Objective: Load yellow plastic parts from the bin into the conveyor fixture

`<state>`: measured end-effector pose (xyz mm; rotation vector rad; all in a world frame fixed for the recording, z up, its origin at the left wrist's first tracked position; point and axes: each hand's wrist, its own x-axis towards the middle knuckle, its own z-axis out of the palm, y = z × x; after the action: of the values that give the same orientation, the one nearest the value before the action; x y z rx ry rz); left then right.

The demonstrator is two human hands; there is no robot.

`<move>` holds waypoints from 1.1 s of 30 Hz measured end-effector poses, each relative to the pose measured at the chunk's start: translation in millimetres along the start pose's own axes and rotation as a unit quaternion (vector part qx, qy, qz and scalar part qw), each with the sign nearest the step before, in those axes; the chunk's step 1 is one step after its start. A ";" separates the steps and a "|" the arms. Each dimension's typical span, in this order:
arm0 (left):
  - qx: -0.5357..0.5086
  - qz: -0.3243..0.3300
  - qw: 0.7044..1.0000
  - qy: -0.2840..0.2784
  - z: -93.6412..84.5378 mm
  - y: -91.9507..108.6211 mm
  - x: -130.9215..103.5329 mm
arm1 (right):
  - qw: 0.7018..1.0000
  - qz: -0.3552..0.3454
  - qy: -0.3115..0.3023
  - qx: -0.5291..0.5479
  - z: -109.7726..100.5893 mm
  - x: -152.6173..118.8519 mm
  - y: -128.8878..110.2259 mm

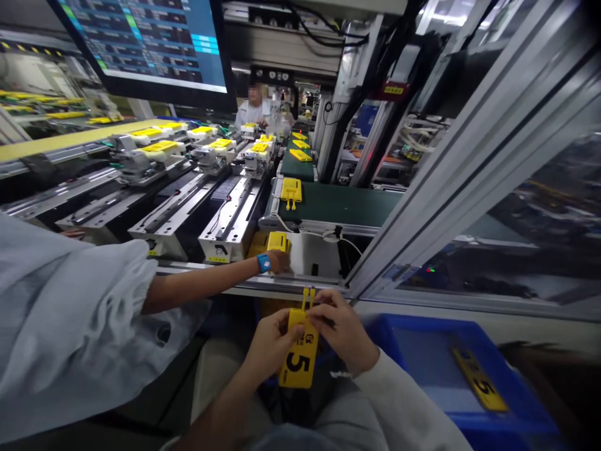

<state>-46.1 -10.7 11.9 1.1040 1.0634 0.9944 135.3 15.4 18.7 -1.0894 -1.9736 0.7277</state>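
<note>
**Both hands on a yellow tag marked 5**

The left hand (270, 343) grips the yellow tag (299, 352) along its left edge, fingers curled round it. The right hand (340, 329) pinches the tag's upper right part, just below its two thin prongs. The tag hangs upright between the two hands, over the person's lap.

Just beyond the tag, a co-worker's hand (278, 261), with a blue wristband (263, 262), rests on the metal bench edge (263, 287) and touches a yellow part (277, 241). Further beyond the tag runs a green conveyor belt (347, 205) carrying another yellow piece (291, 190). To the right of the tag stands a blue bin (422, 351) with a second yellow 5 tag (479, 379) lying inside. Far above and left of the tag hangs a monitor (150, 44).
</note>
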 end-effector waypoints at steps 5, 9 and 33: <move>-0.040 0.008 0.999 0.031 8.7 -14.8 1.1 | 0.975 0.172 -0.035 0.139 10.1 -4.6 2.8; -0.072 0.000 0.989 0.132 28.3 -40.6 4.0 | 0.969 0.205 -0.053 0.126 20.7 -15.8 3.4; 0.309 0.338 0.871 0.177 -2.4 -12.2 18.3 | 0.994 -0.060 0.089 -0.035 35.5 98.3 76.1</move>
<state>-43.6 5.3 -3.2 1.9615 1.3764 1.5004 105.1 133.0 -25.5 -1.0296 -1.9048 0.4837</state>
